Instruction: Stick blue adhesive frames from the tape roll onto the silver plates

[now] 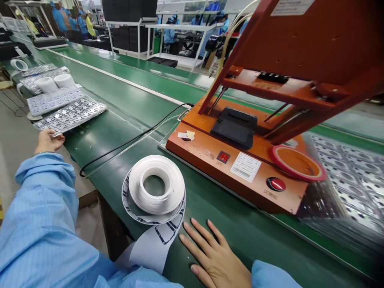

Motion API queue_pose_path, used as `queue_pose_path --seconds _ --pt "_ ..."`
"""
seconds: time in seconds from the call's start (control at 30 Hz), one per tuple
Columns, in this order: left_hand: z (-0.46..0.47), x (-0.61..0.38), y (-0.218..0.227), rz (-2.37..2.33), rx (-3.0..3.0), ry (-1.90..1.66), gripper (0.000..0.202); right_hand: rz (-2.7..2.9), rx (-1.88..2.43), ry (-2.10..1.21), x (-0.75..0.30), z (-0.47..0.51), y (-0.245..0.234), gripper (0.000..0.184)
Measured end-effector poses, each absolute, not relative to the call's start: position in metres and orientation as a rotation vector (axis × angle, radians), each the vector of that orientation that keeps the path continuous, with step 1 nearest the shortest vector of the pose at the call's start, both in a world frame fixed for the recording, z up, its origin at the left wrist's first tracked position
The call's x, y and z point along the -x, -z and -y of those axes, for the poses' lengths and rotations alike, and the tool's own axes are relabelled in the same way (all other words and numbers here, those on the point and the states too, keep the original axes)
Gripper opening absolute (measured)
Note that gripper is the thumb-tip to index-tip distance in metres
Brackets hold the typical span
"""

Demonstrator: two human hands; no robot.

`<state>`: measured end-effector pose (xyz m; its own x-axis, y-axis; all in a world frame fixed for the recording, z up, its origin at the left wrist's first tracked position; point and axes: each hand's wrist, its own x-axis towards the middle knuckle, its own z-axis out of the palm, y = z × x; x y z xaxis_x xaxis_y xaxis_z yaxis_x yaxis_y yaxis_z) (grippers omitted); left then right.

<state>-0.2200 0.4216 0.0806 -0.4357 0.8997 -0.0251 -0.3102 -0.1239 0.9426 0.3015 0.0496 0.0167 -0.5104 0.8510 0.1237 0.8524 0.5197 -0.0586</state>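
My left hand reaches far to the left and pinches the near corner of a clear tray of small parts that lies on the green belt. My right hand rests flat on the green belt near its front edge, fingers spread and holding nothing. Just left of that hand sits a white roll of label tape, with a strip of backing paper trailing off the edge. Behind the roll stands an orange press fixture with its lid raised and a black nest in its base.
A red tape ring lies on the fixture's right end, beside a red button. More clear part trays lie to the right, others and white rolls at far left. A black cable crosses the belt. People in blue coats work in the background.
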Motion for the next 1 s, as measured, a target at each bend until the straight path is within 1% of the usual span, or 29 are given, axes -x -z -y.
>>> queue_pose_path --seconds 0.1,0.23,0.37,0.47,0.63,0.77,0.9,1.0 --pt "-0.412 0.213 -0.068 -1.235 -0.515 -1.673 0.033 2.619 1.448 0.061 -0.301 -0.051 -0.016 0.051" --pt "-0.383 0.188 -0.058 -1.132 -0.407 -1.691 0.029 2.609 1.423 0.102 -0.300 -0.052 -0.013 0.048" --pt "-0.341 0.155 -0.060 -1.019 -0.383 -1.673 0.019 2.601 1.381 0.137 -0.300 -0.055 -0.012 0.047" --pt "-0.306 0.133 -0.065 -0.959 -0.372 -1.663 0.020 2.619 1.290 0.120 -0.302 -0.059 -0.013 0.049" --pt "-0.252 0.109 -0.076 -0.907 -0.335 -1.641 0.013 2.588 1.273 -0.032 -0.301 -0.061 -0.019 0.049" --pt "-0.217 0.093 -0.084 -0.894 -0.327 -1.599 0.012 2.506 1.309 -0.270 -0.302 -0.062 -0.020 0.043" --pt "-0.188 0.079 -0.089 -0.890 -0.333 -1.562 0.013 2.130 1.315 -0.478 -0.303 -0.075 -0.028 0.041" --pt "-0.171 0.072 -0.094 -0.871 -0.344 -1.534 0.015 1.867 1.232 -0.472 -0.293 -0.100 -0.053 0.038"
